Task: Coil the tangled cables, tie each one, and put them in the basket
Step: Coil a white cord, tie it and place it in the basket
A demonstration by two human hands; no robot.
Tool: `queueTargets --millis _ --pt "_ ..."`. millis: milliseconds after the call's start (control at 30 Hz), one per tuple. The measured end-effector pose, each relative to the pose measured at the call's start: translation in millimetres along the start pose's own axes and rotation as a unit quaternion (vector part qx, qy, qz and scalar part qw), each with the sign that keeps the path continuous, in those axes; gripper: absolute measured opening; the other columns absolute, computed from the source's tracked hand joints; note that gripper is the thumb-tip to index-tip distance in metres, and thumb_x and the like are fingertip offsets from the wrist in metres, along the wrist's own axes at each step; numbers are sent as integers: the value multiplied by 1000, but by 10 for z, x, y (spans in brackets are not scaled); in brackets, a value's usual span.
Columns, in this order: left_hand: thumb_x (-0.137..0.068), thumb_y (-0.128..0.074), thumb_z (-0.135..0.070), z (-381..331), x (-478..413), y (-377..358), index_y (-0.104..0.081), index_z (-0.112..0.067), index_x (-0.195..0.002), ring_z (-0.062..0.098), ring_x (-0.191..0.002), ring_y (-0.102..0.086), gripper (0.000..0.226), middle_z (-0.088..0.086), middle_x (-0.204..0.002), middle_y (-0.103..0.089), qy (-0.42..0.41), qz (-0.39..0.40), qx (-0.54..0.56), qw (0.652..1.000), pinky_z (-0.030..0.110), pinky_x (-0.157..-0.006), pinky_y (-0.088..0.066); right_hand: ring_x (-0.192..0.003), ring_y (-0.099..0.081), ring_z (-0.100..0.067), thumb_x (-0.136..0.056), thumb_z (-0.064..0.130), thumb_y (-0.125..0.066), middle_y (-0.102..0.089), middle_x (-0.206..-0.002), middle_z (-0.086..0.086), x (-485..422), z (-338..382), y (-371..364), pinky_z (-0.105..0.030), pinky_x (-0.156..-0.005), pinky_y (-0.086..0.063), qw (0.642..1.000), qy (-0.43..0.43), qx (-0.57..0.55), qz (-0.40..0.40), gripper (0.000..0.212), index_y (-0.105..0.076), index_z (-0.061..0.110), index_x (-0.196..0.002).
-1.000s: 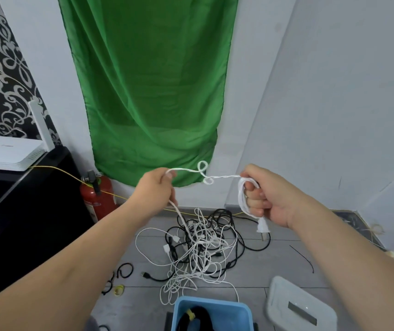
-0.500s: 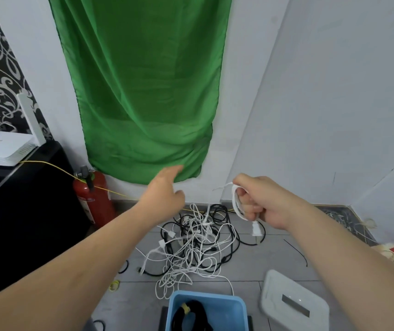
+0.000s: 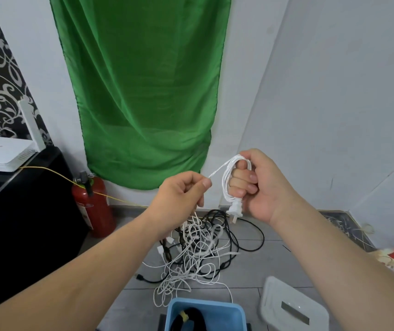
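My right hand [image 3: 260,185] grips a small coil of white cable [image 3: 227,180] looped round its fingers, and the white plug [image 3: 235,210] hangs below the fist. My left hand [image 3: 181,194] pinches the same cable just left of the coil, and a short stretch runs taut between the hands. The cable drops from the left hand into a tangled pile of white and black cables [image 3: 198,252] on the floor. A blue basket [image 3: 236,311] at the bottom edge holds a coiled black cable [image 3: 191,318] with a yellow tie.
A white plastic lid [image 3: 291,306] lies on the floor right of the basket. A red fire extinguisher [image 3: 93,206] stands by the wall beside a black cabinet [image 3: 24,211] bearing a white router [image 3: 2,154]. A green cloth [image 3: 143,91] hangs on the wall ahead.
My left hand had let go and reached forward open; now it pinches the white cable again close to the coil. The coil on my right hand has gained loops and turned toward me.
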State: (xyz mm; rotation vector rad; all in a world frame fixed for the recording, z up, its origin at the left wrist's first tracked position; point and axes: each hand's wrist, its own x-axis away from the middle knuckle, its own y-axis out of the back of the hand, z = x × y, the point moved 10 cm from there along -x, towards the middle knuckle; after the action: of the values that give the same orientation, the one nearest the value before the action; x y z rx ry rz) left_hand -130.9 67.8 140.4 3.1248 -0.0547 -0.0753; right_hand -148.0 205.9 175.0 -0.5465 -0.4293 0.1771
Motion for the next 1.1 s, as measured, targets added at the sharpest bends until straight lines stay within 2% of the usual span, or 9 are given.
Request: queueTargets --millis 167,300,400,500,600,767,867,967,1100 --pt "-109 -45 -32 80 49 -193 -63 -19 -92 21 -39 -46 28 10 -56 -62 40 77 -109 990 23 -43 -33 -36 -22 -10 -103 28 -48 -26 -44 7 0 -118 -193 -22 -41 -32 999 5 -52 17 40 -48 17 -65" --pt "-109 -46 -25 226 176 -427 -60 -18 -102 18 -50 -61 17 10 -69 -72 53 161 -153 974 29 -51 -48 -44 -31 -12 -110 36 -42 -36 -54 4 -70 -9 -182 -26 -52 -45 995 55 -81 5 42 -50 14 -75" --pt "-108 -45 -25 421 238 -502 -58 -23 -118 14 -55 -64 17 9 -80 -76 59 204 -217 953 25 -54 -49 -50 -39 -14 -112 25 -37 -44 -61 1 -137 87 -77 -31 -65 -45 990 89 -104 -31 35 -53 10 -84" --pt "-109 -44 -29 489 303 -566 -56 -26 -123 13 -50 -61 19 4 -82 -75 66 237 -241 939 20 -49 -43 -56 -50 -18 -109 15 -43 -55 -66 -2 -137 213 121 -37 -70 -53 974 168 99 -117 24 -58 7 -93" --pt "-108 -46 -33 359 302 -577 -60 -19 -99 14 -46 -60 22 1 -78 -73 30 226 -273 934 24 -49 -45 -64 -62 -16 -105 19 -50 -68 -74 1 -34 407 116 -29 -64 -52 858 270 401 -173 15 -59 12 -96" --pt "-97 -68 -33 -115 83 -101 -60 -26 -90 9 -47 -56 13 -1 -67 -70 -78 49 -293 952 26 -50 -48 -75 -67 -30 -96 21 -58 -71 -80 -11 -106 326 60 -45 -71 -55 728 267 618 -129 14 -58 10 -86" --pt "-87 -80 -31 -191 3 168 -60 -27 -80 11 -54 -55 22 -5 -63 -64 -107 -17 -287 952 33 -57 -50 -66 -71 -17 -97 22 -58 -73 -84 -11 -138 206 108 -39 -69 -59 750 204 621 -97 17 -61 8 -88" --pt "-88 -78 -34 -146 19 87 -65 -30 -91 6 -59 -56 14 -11 -67 -64 -108 35 -338 934 32 -63 -51 -70 -71 -24 -94 28 -59 -73 -80 -9 -148 177 146 -42 -72 -59 728 192 652 -90 19 -61 13 -82" --pt "-94 -71 -30 -203 38 32 -71 -25 -85 5 -62 -54 11 -10 -71 -66 -116 75 -339 931 29 -63 -49 -74 -71 -26 -93 32 -59 -73 -77 -6 -105 157 102 -42 -70 -58 713 181 674 -68 21 -62 16 -81"
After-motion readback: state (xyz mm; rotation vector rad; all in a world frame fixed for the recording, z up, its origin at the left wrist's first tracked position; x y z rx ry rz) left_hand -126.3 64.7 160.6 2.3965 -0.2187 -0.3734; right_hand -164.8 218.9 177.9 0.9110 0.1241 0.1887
